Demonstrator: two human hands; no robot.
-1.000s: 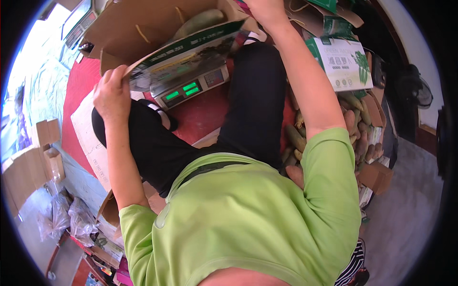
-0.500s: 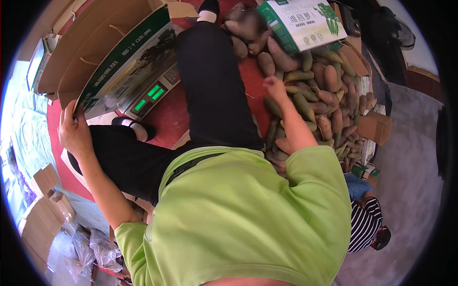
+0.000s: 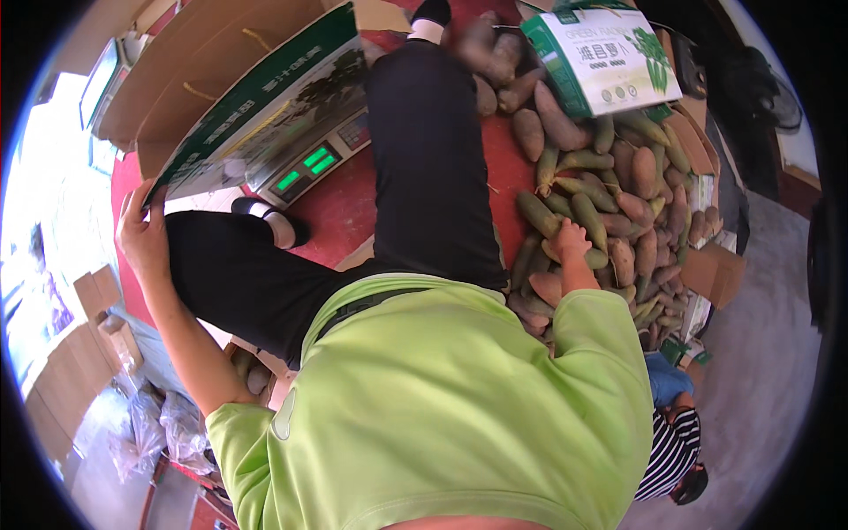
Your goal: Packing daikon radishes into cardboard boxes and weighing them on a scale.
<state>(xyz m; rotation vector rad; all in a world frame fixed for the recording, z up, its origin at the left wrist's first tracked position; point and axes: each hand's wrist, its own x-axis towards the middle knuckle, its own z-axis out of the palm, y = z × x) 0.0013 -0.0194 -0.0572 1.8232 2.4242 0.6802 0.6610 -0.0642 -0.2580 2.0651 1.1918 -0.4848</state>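
My left hand (image 3: 144,231) grips the near corner of a large cardboard box (image 3: 265,102) with a green and white printed side, fingers closed over its edge. The box rests on its side by a digital scale (image 3: 305,174) with lit green figures. On the right, my right hand (image 3: 570,240) reaches down onto a heap of roots. Its bent fingers are apart and touch the heap beside a green radish (image 3: 536,214); what lies under the palm is hidden. Among the green radishes are reddish-brown roots like sweet potatoes (image 3: 643,170).
A green and white carton (image 3: 609,57) stands on the heap's far side. A small brown box (image 3: 714,272) sits at its right edge. Someone in a striped top (image 3: 669,455) is at lower right. Clear plastic bags (image 3: 184,428) lie at lower left. Red sheeting (image 3: 340,221) covers the floor.
My right hand has come down and nearer from above the heap's left edge onto the roots. The view has shifted a little; my left hand keeps its grip on the cardboard box.
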